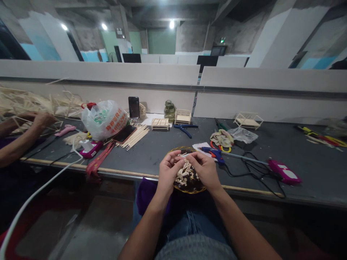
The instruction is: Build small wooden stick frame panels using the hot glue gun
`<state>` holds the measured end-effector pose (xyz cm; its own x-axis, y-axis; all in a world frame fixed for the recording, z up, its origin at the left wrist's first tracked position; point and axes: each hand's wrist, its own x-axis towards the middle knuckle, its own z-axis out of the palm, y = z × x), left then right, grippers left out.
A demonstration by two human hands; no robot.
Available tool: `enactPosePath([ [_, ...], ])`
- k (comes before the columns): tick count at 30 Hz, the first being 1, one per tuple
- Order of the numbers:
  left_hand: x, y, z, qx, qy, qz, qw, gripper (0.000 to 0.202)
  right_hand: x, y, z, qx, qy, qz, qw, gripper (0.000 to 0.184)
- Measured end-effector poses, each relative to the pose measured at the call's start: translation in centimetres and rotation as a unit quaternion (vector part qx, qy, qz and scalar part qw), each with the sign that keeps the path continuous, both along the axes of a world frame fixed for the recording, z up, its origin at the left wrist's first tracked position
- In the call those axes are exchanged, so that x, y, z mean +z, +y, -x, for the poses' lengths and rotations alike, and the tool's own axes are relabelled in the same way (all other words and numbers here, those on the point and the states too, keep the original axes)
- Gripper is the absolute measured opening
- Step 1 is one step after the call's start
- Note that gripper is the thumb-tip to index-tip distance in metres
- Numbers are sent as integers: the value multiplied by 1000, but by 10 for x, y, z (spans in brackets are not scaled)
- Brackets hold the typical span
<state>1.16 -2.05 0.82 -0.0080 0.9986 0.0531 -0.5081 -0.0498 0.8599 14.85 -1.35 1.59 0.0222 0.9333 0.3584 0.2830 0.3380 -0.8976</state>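
Observation:
My left hand and my right hand are together over a dark round plate with a gold rim at the near edge of the grey table. Both hands have fingers curled around a small bundle of short wooden sticks. More short stick pieces lie on the plate under the hands. A blue glue gun lies just behind my right hand, on a white paper.
A loose pile of long sticks, a plastic bag, a phone, small stick-built crates, blue pliers and a pink power strip with black cables are on the table. Another person's hand works at far left.

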Motion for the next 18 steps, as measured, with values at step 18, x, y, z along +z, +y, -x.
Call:
enactPosePath([
  [18,-1,2,3,5,4,2,1000,39,5,4,-18,22,-147,-181,972,17],
])
